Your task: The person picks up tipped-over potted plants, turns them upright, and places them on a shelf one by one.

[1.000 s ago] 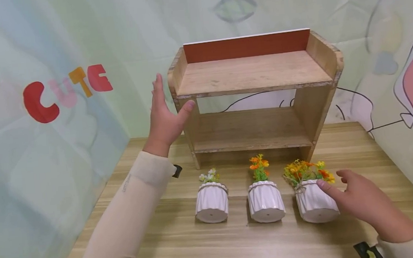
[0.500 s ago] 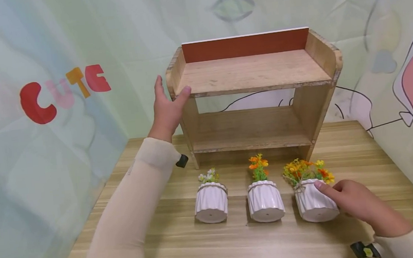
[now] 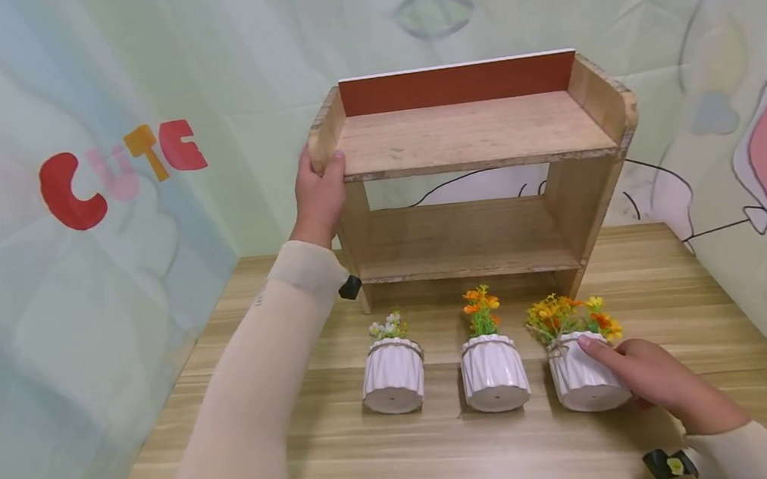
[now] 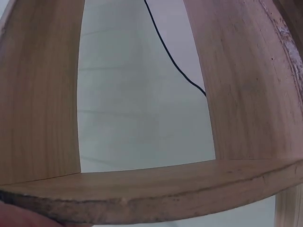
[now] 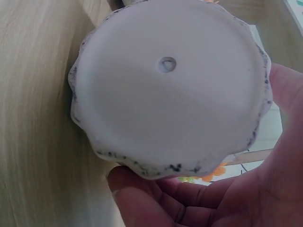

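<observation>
A two-tier wooden shelf [image 3: 470, 137] with a red back panel stands at the back of the table. My left hand [image 3: 320, 172] grips its top left corner, thumb on the front edge. The left wrist view shows the shelf board's rough edge [image 4: 151, 203] from close below. Three white ribbed pots lie on their sides in a row, bases toward me. My right hand [image 3: 617, 375] holds the rightmost pot [image 3: 577, 382], which has yellow and orange flowers. In the right wrist view its fingers [image 5: 156, 203] curl round the pot's base [image 5: 168, 85].
The middle pot [image 3: 494, 374] carries orange flowers and the left pot [image 3: 393, 379] small white ones. The wooden table [image 3: 443, 455] ends at a painted backdrop with the word "CUTE" [image 3: 120, 171] on the left and a cartoon drawing on the right.
My left hand moved right to the shelf's top left corner and closed on it. My right hand slid in and wrapped round the rightmost pot.
</observation>
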{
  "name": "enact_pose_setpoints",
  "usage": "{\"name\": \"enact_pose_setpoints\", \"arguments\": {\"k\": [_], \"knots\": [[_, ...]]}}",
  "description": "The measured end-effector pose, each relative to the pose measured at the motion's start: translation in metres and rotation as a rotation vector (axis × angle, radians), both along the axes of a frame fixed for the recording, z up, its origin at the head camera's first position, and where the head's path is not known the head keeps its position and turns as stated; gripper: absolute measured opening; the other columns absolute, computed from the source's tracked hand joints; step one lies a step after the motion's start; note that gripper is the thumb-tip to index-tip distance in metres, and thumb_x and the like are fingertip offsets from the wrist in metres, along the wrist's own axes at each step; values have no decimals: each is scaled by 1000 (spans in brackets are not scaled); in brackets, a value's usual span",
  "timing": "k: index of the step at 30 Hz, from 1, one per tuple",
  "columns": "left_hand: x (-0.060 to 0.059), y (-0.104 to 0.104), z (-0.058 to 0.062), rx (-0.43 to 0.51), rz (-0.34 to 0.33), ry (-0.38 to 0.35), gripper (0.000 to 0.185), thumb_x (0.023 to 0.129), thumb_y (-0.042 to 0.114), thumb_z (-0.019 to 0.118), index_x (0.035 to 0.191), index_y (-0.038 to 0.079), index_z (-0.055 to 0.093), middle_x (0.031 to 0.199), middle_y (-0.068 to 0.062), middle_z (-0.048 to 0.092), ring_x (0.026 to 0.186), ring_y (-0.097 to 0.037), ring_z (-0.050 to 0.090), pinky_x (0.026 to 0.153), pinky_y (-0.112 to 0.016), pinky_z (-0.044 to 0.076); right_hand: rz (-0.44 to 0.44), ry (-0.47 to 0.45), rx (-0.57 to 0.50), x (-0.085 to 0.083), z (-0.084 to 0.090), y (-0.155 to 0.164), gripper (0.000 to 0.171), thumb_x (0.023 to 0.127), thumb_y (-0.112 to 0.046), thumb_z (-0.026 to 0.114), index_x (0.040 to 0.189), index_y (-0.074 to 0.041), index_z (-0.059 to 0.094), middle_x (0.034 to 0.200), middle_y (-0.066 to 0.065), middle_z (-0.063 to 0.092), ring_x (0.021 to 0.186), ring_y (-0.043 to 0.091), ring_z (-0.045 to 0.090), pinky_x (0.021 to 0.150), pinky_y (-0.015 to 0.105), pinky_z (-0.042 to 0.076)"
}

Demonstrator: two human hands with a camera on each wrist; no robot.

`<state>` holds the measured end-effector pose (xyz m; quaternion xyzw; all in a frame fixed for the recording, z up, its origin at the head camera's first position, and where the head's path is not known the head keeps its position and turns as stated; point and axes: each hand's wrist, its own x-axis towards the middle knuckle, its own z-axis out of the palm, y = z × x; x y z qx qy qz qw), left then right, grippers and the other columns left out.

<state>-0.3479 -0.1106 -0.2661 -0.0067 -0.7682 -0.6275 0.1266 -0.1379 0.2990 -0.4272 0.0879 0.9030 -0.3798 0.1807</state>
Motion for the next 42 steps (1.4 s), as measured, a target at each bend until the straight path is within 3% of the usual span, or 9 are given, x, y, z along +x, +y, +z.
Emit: {"name": "enact_pose_setpoints", "arguments": {"k": [7,16,23,33,42], "knots": [[-2,3,2,1,-16,-24,62,110,43,44,162,10,36,157,-10,51,140,-18,49,123,-37,35,-13,2,-39,-1,-5,1,81,106,-64,41,110,14,63,91,14,66,77,24,62,61,41,58],[-4,4,3,8,-38,-54,62,110,44,43,163,12,35,158,-8,50,140,-17,48,124,-38,34,-34,-42,-180,-1,-16,3,78,107,-62,40,115,12,60,92,12,69,79,21,66,66,43,62],[-1,3,1,40,-15,-30,57,111,41,44,160,11,39,154,-8,52,137,-17,50,123,-38,35,-53,-70,-220,-3,-18,1,79,106,-63,41,121,14,56,96,12,69,83,20,66,69,43,62],[-2,2,0,45,-25,18,56,110,36,45,159,9,40,154,-9,53,137,-16,50,123,-37,34,-28,-39,-214,-6,-19,2,71,107,-59,43,105,7,70,86,7,73,80,18,68,74,34,59],[-2,2,-1,52,-21,44,56,109,34,46,157,6,42,152,-12,55,135,-18,52,121,-35,36,-44,10,-106,-5,-16,-2,67,104,-59,49,100,5,71,85,6,71,78,18,63,70,31,51]]}}
